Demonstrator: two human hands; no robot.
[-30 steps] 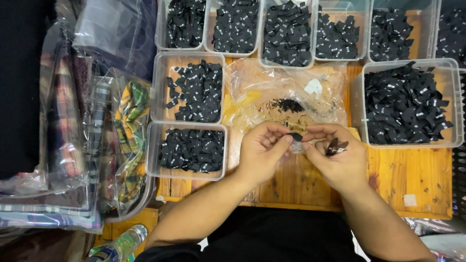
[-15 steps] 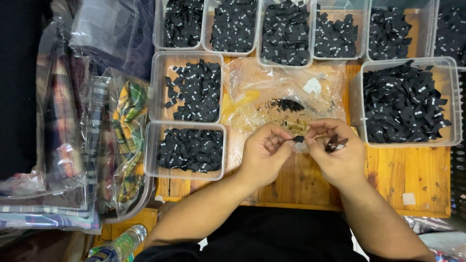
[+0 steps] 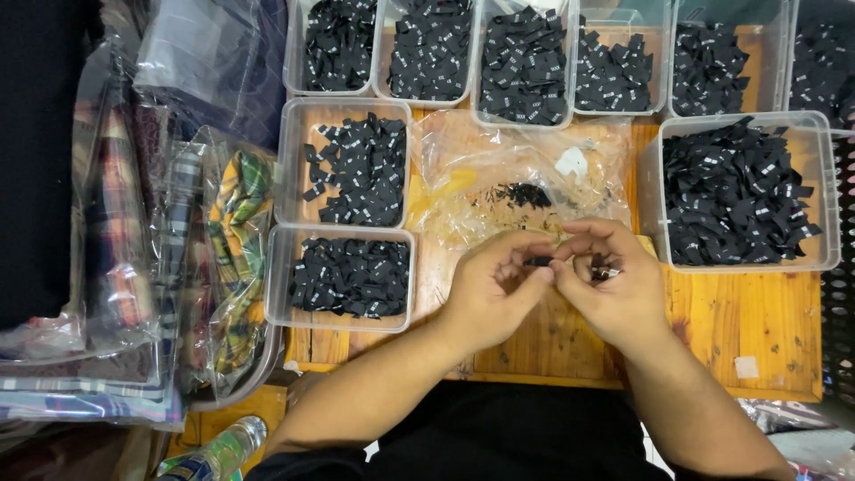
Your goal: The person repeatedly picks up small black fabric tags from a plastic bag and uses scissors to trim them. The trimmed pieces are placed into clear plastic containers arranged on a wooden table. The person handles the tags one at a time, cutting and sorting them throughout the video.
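Note:
My left hand and my right hand meet over the wooden table, fingertips together on one small black fabric label. My right hand also cups a few more black labels in its palm. Just behind the hands lies a clear plastic bag with a small heap of dark bits on it.
Clear plastic tubs of black labels surround the hands: two at the left, a large one at the right, a row along the back. Bagged plaid fabric is piled far left. A bottle lies bottom left.
Both hands have shifted slightly toward me and stayed together, fingers working the small label between them. Nothing else has moved.

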